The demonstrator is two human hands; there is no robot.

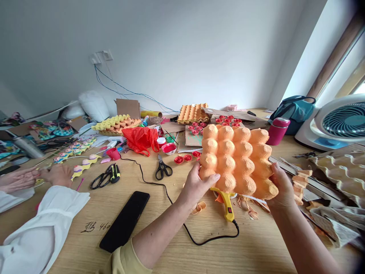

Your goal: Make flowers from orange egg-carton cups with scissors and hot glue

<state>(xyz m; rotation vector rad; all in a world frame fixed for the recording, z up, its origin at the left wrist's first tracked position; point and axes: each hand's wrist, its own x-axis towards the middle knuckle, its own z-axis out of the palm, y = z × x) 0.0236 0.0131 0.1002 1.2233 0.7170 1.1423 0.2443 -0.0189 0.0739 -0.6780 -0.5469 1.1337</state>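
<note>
While both hands [195,186] [282,190] pinch a knobbly orange pulp tray [244,164] at nine and three o'clock, I'd call this inspection; turning wants balance.

Soft daylight from the right-hand window [346,68], dark right corners, stretched edges

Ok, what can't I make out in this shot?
All in the head view:
Far face of the orange egg tray: turned away from the camera.
Fingertips, thumbs aside, of the left hand and right hand: behind the tray.
Front end of the yellow glue gun: covered by the tray.
White fan: cut off by the right edge.
</note>
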